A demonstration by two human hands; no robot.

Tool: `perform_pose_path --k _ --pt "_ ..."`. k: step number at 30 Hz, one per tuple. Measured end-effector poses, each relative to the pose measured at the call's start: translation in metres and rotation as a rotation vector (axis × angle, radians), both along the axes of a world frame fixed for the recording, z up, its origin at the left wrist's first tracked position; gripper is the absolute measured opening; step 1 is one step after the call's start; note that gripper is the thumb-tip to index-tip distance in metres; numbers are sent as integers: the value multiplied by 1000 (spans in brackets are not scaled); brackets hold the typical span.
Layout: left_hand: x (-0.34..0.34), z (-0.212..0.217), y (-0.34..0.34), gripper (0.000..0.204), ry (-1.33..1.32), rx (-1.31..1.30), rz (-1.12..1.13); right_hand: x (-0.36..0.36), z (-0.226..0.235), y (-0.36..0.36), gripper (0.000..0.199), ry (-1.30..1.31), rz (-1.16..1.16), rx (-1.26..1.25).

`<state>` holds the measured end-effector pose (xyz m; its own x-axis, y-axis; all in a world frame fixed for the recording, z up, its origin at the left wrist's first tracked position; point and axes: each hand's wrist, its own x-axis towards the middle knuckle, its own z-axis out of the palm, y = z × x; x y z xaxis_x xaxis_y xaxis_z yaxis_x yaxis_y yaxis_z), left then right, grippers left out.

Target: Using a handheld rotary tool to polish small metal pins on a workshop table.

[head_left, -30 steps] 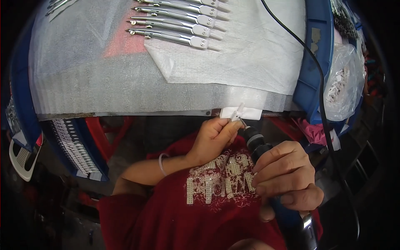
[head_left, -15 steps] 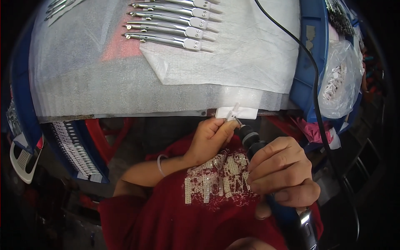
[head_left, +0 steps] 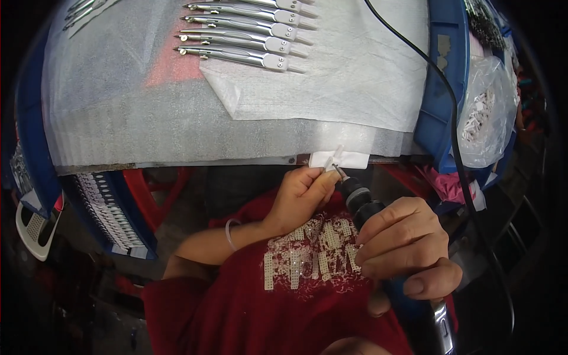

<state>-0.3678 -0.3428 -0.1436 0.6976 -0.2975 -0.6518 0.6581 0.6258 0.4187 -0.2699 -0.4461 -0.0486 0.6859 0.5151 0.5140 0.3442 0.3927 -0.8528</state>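
Observation:
At the table's front edge, my left hand (head_left: 300,195) is closed, its thumb and fingertips pinching the pale head of a drawing compass (head_left: 337,158). The compass's clear handle points away from me over a small white block (head_left: 356,160); its legs are hidden in my hand. My right hand (head_left: 408,248) is wrapped round a black and blue electric screwdriver (head_left: 358,197). The tool slants up to the left, and its thin bit meets the compass head beside my left thumb; whether it sits in a screw is too small to tell. Several silver compasses (head_left: 248,56) lie in a row farther off.
Grey foam sheet (head_left: 148,130) and white cloth (head_left: 331,89) cover the table. A black cable (head_left: 441,74) hangs down the right side. On the right, a blue bin (head_left: 441,112) stands beside a clear bag (head_left: 482,118) of small white parts. A blue tray of metal pieces (head_left: 109,213) sits lower left.
My right hand and the screwdriver have shifted slightly right and down. The whole view has moved a little; both grips stay the same.

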Motion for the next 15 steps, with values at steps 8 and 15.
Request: perform_pose_path --k 8,15 --pt "0 -1 -2 26 14 -17 43 6 1 -1 41 -67 89 -142" --pt "1 2 -1 26 -23 5 3 2 -2 6 36 -41 30 -38"
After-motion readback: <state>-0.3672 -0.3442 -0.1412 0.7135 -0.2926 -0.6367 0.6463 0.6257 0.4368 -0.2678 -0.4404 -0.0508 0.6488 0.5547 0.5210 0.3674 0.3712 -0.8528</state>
